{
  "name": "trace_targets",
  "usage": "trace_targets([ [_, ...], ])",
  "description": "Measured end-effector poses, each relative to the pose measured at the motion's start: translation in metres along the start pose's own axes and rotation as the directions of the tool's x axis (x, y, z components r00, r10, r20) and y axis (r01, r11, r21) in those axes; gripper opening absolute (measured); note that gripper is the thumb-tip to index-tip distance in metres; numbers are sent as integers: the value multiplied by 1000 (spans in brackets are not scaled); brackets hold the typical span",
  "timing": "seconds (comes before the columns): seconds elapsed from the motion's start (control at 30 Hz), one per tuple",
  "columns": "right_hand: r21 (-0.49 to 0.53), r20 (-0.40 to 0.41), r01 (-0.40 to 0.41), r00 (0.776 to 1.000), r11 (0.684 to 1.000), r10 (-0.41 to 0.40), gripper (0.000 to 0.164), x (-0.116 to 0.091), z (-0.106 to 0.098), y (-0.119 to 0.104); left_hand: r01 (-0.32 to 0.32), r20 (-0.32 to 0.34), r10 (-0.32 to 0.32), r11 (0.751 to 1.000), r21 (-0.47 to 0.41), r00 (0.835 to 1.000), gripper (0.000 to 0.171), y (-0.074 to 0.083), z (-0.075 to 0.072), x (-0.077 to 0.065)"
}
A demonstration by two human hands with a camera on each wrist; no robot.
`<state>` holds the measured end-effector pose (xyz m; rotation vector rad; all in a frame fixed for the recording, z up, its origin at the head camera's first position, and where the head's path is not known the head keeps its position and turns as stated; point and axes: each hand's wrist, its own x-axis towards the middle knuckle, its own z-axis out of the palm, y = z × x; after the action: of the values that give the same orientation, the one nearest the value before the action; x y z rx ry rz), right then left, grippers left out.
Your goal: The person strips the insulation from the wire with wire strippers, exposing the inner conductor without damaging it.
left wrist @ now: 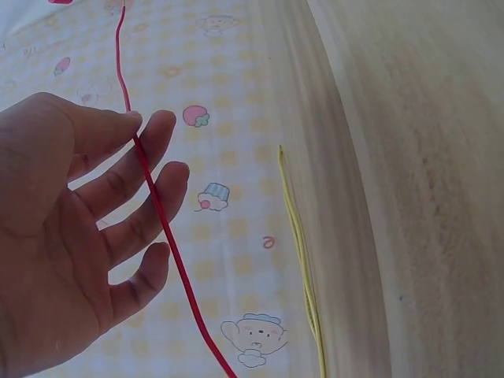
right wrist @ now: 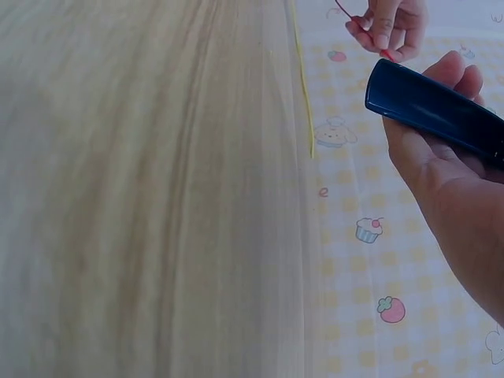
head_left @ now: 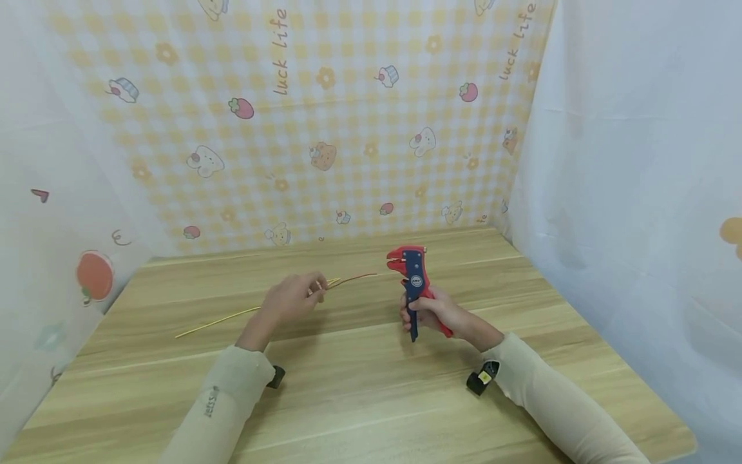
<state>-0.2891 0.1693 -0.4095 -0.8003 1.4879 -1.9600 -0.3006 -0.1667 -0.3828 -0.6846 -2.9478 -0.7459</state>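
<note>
Between thumb and index finger, my left hand point(head_left: 292, 298) pinches a thin red wire point(left wrist: 169, 232); its tip point(head_left: 365, 276) points right toward the tool. A pair of red and blue wire strippers point(head_left: 415, 265) stands upright in my right hand point(head_left: 443, 313), whose fingers curl round the handles. The red jaws face left, apart from the red wire. In the right wrist view, only the dark blue handle point(right wrist: 429, 102) shows clearly. Yellow wire point(head_left: 217, 320) lies on the table, passing behind my left hand; the left wrist view shows strands point(left wrist: 301, 252) side by side.
Both arms reach over a wood-grain table point(head_left: 371, 399). Behind it hangs a yellow checked curtain point(head_left: 359, 180) with cartoon prints. White cloth point(head_left: 614, 193) encloses the right side, and printed white cloth point(head_left: 52, 148) the left. A black wrist camera point(head_left: 480, 380) sits below the right cuff.
</note>
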Motion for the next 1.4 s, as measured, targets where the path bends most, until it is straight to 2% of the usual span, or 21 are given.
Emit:
trace_targets([
  [0.3, 4, 8, 12, 1000, 1000, -12, 15, 1, -1, 0, 41, 90, -38, 998, -38, 995, 17, -3, 3, 3],
  [0.43, -6, 3, 3, 1000, 1000, -3, 15, 0, -1, 0, 59, 107, -54, 998, -39, 993, 16, -6, 6, 4],
  [0.73, -19, -6, 5, 1000, 1000, -5, 15, -1, -2, 2, 37, 117, -37, 999, 1, 992, 11, -11, 10, 1],
  [1.03, -15, 4, 11, 1000, 1000, -11, 17, -1, 0, 2, 61, 174, -50, 996, -61, 983, 6, -18, 17, 0],
  [1.2, -11, 0, -3, 1000, 1000, 3, 19, -1, 0, 2, 42, 182, -24, 995, -93, 983, 4, -21, 19, 1],
  [1.4, 1, 13, -3, 1000, 1000, 3, 18, 0, -2, 3, 7, 184, 9, 996, -86, 983, 4, -22, 22, 3],
])
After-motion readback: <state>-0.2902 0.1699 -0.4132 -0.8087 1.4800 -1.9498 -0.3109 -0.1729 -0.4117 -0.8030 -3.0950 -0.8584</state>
